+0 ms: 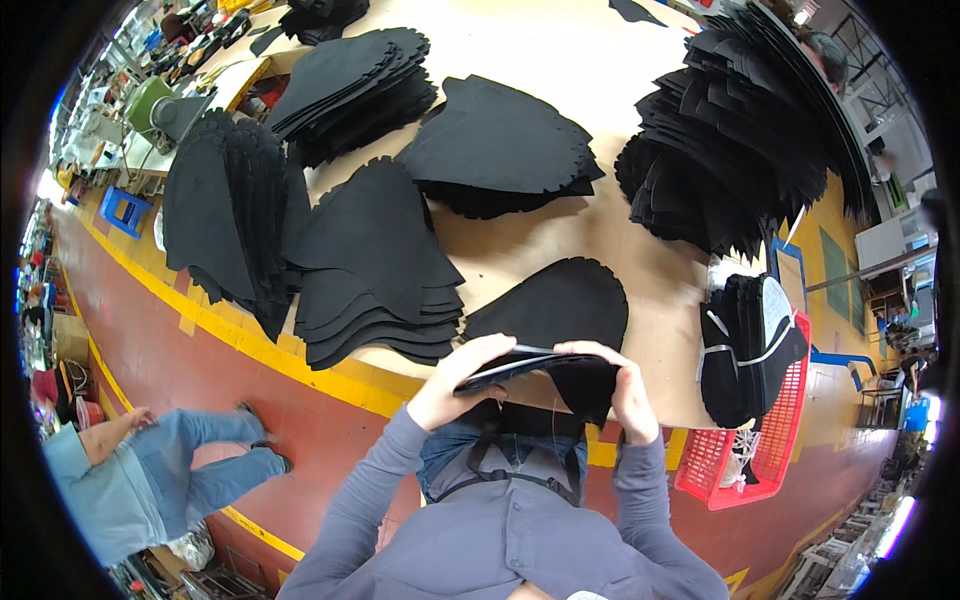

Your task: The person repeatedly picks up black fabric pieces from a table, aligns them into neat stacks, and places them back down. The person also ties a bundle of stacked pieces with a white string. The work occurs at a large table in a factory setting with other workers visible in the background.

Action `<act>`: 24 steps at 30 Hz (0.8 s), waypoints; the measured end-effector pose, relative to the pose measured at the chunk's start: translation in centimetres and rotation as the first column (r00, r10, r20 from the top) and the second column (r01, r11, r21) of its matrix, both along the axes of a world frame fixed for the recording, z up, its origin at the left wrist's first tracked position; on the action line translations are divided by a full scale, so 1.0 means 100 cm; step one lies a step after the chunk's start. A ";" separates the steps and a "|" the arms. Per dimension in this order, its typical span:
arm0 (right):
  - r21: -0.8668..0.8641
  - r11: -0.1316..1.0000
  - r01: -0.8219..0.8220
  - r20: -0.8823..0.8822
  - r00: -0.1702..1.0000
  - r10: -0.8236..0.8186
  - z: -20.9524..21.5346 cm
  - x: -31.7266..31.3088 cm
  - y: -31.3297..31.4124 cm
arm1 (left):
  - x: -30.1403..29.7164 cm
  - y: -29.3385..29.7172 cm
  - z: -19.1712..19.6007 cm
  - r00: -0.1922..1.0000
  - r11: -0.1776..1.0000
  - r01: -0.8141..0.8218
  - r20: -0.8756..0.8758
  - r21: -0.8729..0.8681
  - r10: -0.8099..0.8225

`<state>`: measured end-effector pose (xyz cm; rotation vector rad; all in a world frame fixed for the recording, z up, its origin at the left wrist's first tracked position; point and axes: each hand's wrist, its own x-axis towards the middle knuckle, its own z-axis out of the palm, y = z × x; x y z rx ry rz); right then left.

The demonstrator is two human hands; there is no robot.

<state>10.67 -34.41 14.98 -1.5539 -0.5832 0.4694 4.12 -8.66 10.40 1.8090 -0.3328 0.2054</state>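
Observation:
Between my two hands is a thin black cut piece [535, 364], seen nearly edge-on, with a pale streak along its upper edge. My left hand [455, 380] is closed on its left end, and my right hand [630, 395] grips the right end with fingers along the top. Just beyond, a rounded black cut piece [560, 300] lies at the near edge of the tan table [520, 240]. Left of it, close to my left hand, fans a stack of black pieces [375, 260] with notched edges. What the dark material is made of, I cannot tell.
More black stacks lie at the left [225, 210], far left [350, 90] and centre [500, 145]; a tall pile [735, 130] stands right. A tied black bundle [745, 350] sits by a red basket [715, 480]. A person [150, 490] is on the floor area at left.

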 end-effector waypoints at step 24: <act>-0.104 0.853 0.512 0.267 0.840 -0.472 -0.046 -0.040 -0.024 | 0.020 -0.009 0.020 0.981 0.817 -0.082 0.099 -0.571 0.168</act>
